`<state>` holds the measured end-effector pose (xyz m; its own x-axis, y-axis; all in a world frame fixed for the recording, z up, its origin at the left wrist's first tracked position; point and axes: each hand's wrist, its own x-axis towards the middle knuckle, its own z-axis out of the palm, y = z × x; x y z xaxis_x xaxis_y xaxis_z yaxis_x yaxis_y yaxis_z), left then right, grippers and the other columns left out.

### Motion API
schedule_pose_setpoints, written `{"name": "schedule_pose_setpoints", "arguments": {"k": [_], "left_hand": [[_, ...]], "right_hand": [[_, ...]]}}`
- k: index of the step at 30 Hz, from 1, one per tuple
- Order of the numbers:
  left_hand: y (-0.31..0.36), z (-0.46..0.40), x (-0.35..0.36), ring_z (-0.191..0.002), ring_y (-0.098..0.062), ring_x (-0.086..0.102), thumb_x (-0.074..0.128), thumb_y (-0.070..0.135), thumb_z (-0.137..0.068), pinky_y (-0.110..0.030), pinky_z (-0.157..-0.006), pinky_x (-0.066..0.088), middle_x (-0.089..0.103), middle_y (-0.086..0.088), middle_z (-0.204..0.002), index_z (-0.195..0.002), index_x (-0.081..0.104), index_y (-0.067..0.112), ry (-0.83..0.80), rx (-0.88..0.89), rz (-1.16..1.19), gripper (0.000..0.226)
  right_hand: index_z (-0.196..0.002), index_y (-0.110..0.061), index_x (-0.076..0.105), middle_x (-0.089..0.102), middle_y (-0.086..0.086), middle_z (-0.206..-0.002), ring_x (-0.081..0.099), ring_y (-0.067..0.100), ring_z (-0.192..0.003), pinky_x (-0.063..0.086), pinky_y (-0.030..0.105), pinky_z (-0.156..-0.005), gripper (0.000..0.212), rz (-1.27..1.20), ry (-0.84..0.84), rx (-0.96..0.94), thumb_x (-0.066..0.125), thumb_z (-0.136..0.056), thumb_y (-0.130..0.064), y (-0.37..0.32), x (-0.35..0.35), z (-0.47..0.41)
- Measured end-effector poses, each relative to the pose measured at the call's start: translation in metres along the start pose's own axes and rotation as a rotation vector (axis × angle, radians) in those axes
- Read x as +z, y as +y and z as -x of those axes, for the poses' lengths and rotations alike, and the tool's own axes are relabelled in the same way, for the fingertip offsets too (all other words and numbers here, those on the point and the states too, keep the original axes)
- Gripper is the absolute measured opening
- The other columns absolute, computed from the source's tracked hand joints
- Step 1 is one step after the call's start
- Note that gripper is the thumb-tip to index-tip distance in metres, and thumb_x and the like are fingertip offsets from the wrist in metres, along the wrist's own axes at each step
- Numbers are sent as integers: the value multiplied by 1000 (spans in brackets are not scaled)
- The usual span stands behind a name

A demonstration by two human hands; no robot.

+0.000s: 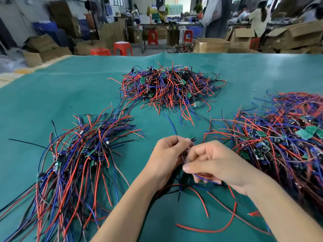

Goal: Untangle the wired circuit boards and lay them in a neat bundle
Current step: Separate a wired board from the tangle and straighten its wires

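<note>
My left hand (167, 154) pinches a small green circuit board (192, 137) by its wires above the green table mat (52, 95). My right hand (215, 165) sits just right of it, fingers curled, pinching that board's blue wire (205, 179). Red, blue and black wires trail from both hands toward me. A roughly aligned bundle of wired boards (75, 159) lies at the left. A tangled heap (167, 86) lies in the middle at the back. A second, larger tangled heap (283, 137) lies at the right.
Loose red wires (206, 229) lie on the mat near my forearms. Beyond the table's far edge stand red stools (122, 48), cardboard boxes (211, 45) and people working at benches.
</note>
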<state>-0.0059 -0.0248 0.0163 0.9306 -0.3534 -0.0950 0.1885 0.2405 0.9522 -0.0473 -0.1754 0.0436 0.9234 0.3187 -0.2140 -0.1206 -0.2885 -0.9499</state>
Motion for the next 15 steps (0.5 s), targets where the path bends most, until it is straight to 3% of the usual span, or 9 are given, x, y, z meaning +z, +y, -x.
{"name": "schedule_pose_setpoints", "arguments": {"k": [4, 7, 10, 15], "left_hand": [[1, 2, -1, -65, -18, 58, 54, 3, -98, -26, -64, 53, 59, -17, -82, -84, 59, 2, -41, 24, 46, 15], [2, 3, -3, -71, -12, 63, 57, 5, -97, -21, -62, 53, 62, -11, -83, -84, 60, 7, -83, 19, 35, 13], [2, 4, -3, -72, -14, 65, 59, 4, -95, -20, -55, 47, 68, -8, -86, -87, 60, 6, -121, 12, 6, 8], [2, 6, -2, -70, -17, 62, 54, 3, -98, -22, -52, 45, 67, -14, -87, -95, 60, -2, -191, 23, -49, 8]], "right_hand": [[-71, -9, 71, 66, 8, -60, 50, 15, -47, 29, 21, -37, 24, -5, 288, -44, 75, -91, -22, 10, -6, -7], [-81, -11, 72, 63, 2, -61, 52, 16, -51, 32, 24, -37, 15, -82, 529, -70, 77, -89, -23, 14, -11, -11], [-93, -12, 78, 69, -1, -72, 56, 14, -59, 35, 27, -38, 13, -192, 481, -107, 78, -88, -24, 13, -12, -10], [-101, -11, 76, 71, 3, -75, 59, 15, -64, 41, 23, -44, 19, -279, 407, -156, 79, -83, -8, 13, -11, -9]]}}
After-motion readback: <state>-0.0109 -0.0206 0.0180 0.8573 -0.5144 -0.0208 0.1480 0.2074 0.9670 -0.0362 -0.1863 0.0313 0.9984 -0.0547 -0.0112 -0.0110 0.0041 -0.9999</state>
